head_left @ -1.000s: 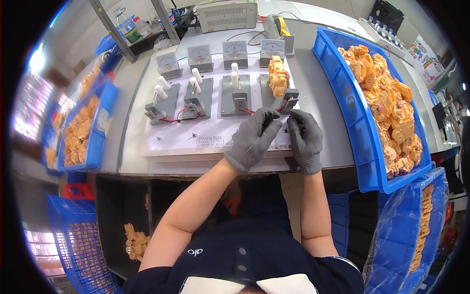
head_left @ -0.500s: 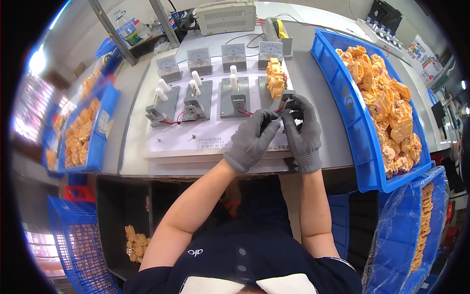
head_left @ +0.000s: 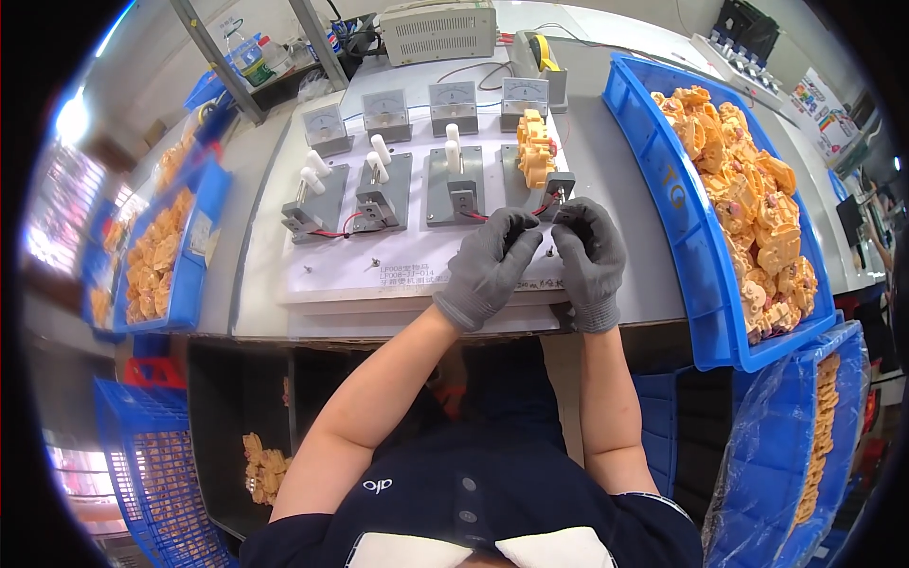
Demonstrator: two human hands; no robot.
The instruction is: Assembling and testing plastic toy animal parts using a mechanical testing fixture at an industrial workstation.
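Both my hands wear grey gloves and are at the rightmost station of the white test board (head_left: pixel 331 269). My left hand (head_left: pixel 490 265) is closed, thumb against fingers, its tips beside the red and black wires (head_left: pixel 543 204); whether it grips them is hidden. Just right of it, my right hand (head_left: pixel 591 263) curls with thumb and fingers together below the small dark block (head_left: pixel 561 186); anything in it is hidden. A yellow-orange plastic gear housing (head_left: pixel 537 156) stands on that station's plate, beyond my fingertips. The other stations hold white-handled metal clamps (head_left: pixel 454 156).
Analog meters (head_left: pixel 453 102) line the board's back, before a beige power unit (head_left: pixel 438 33). A blue crate (head_left: pixel 705 275) heaped with yellow-orange housings stands right. Further blue crates (head_left: pixel 194 248) are at left. Below the table's front edge sits a dark bin (head_left: pixel 222 398) with several housings.
My right hand has come off the dark block and dropped slightly toward me, leaving the block uncovered. My left hand stays almost in place.
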